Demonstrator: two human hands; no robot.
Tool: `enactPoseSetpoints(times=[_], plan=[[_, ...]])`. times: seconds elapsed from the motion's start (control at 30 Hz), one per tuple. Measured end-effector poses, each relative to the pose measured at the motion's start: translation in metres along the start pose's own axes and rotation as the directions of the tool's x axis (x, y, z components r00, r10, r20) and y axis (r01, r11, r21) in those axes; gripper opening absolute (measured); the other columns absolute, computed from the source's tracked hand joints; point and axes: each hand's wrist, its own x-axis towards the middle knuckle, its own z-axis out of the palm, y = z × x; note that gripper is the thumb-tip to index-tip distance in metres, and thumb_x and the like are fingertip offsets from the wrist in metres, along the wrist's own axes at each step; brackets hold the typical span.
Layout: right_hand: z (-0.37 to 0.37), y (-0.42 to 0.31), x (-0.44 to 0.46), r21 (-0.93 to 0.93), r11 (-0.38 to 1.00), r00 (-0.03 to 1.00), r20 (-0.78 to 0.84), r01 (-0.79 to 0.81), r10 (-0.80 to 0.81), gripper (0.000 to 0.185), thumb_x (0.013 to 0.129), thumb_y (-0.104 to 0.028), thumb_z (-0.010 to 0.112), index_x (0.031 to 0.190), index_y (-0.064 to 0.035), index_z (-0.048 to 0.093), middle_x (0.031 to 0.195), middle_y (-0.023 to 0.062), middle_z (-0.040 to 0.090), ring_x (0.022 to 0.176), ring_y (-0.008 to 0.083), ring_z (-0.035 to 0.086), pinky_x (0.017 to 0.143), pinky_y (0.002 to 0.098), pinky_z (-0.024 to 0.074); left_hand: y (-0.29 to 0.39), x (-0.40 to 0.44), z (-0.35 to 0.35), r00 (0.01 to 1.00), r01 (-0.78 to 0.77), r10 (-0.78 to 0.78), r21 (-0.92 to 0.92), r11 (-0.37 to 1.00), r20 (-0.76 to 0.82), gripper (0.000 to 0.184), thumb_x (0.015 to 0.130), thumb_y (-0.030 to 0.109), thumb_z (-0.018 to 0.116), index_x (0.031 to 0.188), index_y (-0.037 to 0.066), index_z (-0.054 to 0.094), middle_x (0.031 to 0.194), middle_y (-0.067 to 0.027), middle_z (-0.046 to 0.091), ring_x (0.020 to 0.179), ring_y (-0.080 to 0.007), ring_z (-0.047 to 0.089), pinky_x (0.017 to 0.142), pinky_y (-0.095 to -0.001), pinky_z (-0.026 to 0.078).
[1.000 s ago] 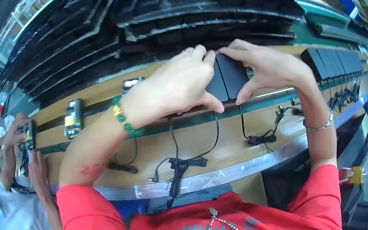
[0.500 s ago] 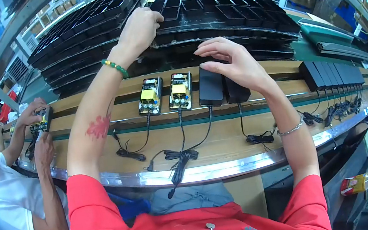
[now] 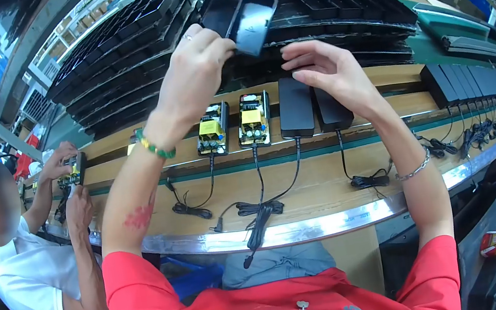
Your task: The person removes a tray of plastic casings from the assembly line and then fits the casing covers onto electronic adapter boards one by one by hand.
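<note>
My left hand is closed on the edge of a shiny black plastic case shell, tilted above the front of the stacked trays. A second dark shell lies right beside it; whether my fingers also grip that one I cannot tell. My right hand hovers with bent, parted fingers over two closed black power adapters, and nothing shows in it. Left of these, two open adapters expose circuit boards with yellow transformers. Cables run from all of them toward me.
Stacked black trays stand behind the bench. A row of closed adapters with bundled cords is at the right. Coiled black cables lie on the wooden bench. On the left, another person's hands hold a circuit board.
My left hand has drawn back toward me from the tray, bringing a black shell up and tilted. My right hand stays over the closed adapters. The whole view has shifted slightly.
</note>
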Motion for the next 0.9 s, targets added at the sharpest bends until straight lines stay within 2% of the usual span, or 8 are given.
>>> enactPoseSetpoints(times=[0.1, 0.37, 0.6, 0.67, 0.7, 0.73, 0.83, 0.9], plan=[[0.001, -0.012, -0.001, 0.259, 0.966, 1.000, 0.008, 0.027, -0.030, 0.074, 0.086, -0.006, 0.075, 0.150, 0.0028, 0.039, 0.136, 0.0167, 0.058, 0.123, 0.0263, 0.061, 0.105, 0.0370, 0.0504, 0.029, -0.005, -0.015, 0.996, -0.055, 0.055, 0.003, 0.998, -0.074, 0.020, 0.075, -0.004, 0.076, 0.094, -0.001, 0.071, 0.090, -0.0104, 0.066, 0.083, -0.0283, 0.062, 0.073, -0.0374, 0.053], [0.004, -0.021, -0.006, 0.330, 0.944, 0.999, 0.032, 0.015, -0.027, 0.088, 0.081, -0.006, 0.079, 0.155, -0.0021, 0.031, 0.144, 0.0196, 0.050, 0.126, 0.0301, 0.058, 0.106, 0.0468, 0.0524, 0.054, -0.013, -0.033, 0.973, -0.158, 0.159, 0.024, 0.987, -0.169, 0.037, 0.063, -0.008, 0.070, 0.100, -0.006, 0.069, 0.094, -0.0145, 0.063, 0.082, -0.0291, 0.062, 0.068, -0.0373, 0.053], [0.006, -0.024, -0.015, 0.784, 0.558, 0.936, 0.351, -0.271, -0.039, 0.113, 0.071, -0.025, 0.092, 0.159, -0.0055, 0.025, 0.146, 0.0229, 0.048, 0.134, 0.0342, 0.053, 0.111, 0.0536, 0.0470, 0.049, -0.028, -0.038, 0.972, -0.137, 0.100, -0.167, 0.976, -0.212, 0.027, 0.069, -0.008, 0.076, 0.096, -0.004, 0.071, 0.088, -0.0123, 0.064, 0.078, -0.0264, 0.063, 0.065, -0.0340, 0.053], [0.014, -0.034, -0.014, 0.401, 0.902, 0.983, 0.017, 0.162, -0.184, 0.123, 0.066, -0.030, 0.096, 0.161, -0.0067, 0.022, 0.150, 0.0227, 0.045, 0.136, 0.0340, 0.051, 0.111, 0.0507, 0.0472, 0.057, -0.032, -0.042, 0.974, -0.056, -0.002, -0.252, 0.966, -0.225, 0.023, 0.073, -0.007, 0.078, 0.095, -0.002, 0.073, 0.085, -0.0105, 0.067, 0.075, -0.0229, 0.065, 0.064, -0.0306, 0.052], [0.016, -0.037, -0.011, 0.224, 0.931, 0.957, -0.019, 0.287, -0.290, 0.133, 0.060, -0.032, 0.098, 0.163, -0.0081, 0.017, 0.151, 0.0222, 0.045, 0.137, 0.0334, 0.051, 0.110, 0.0484, 0.0482, 0.059, -0.034, -0.045, 0.978, 0.037, -0.111, -0.378, 0.925, -0.176, 0.023, 0.074, -0.008, 0.078, 0.095, 0.000, 0.075, 0.086, -0.0103, 0.068, 0.075, -0.0213, 0.066, 0.064, -0.0289, 0.052], [0.025, -0.037, -0.010, 0.033, 0.886, 0.883, -0.102, 0.463, -0.458, 0.121, 0.063, -0.041, 0.096, 0.158, -0.0041, 0.031, 0.145, 0.0212, 0.053, 0.131, 0.0345, 0.056, 0.108, 0.0454, 0.0488, 0.062, -0.038, -0.047, 0.970, 0.135, -0.217, -0.495, 0.858, -0.112, 0.023, 0.075, -0.008, 0.077, 0.096, 0.001, 0.076, 0.087, -0.0101, 0.070, 0.075, -0.0197, 0.067, 0.064, -0.0273, 0.053], [0.053, -0.045, -0.007, -0.208, 0.782, 0.767, -0.165, 0.587, -0.620, 0.133, 0.058, -0.039, 0.099, 0.158, 0.0036, 0.023, 0.150, 0.0203, 0.047, 0.137, 0.0304, 0.050, 0.112, 0.0402, 0.0432, 0.068, -0.043, -0.048, 0.945, 0.229, -0.325, -0.617, 0.753, -0.047, 0.020, 0.079, -0.009, 0.075, 0.096, 0.001, 0.077, 0.088, -0.0079, 0.072, 0.075, -0.0132, 0.067, 0.066, -0.0241, 0.052], [0.052, -0.041, 0.006, -0.214, 0.651, 0.665, -0.006, 0.728, -0.746, 0.133, 0.061, -0.030, 0.099, 0.158, 0.0061, 0.017, 0.153, 0.0214, 0.041, 0.140, 0.0304, 0.045, 0.116, 0.0397, 0.0362, 0.070, -0.044, -0.047, 0.932, 0.241, -0.360, -0.662, 0.710, -0.047, 0.016, 0.080, -0.011, 0.073, 0.092, -0.002, 0.076, 0.088, -0.0079, 0.072, 0.076, -0.0121, 0.066, 0.066, -0.0238, 0.051]])
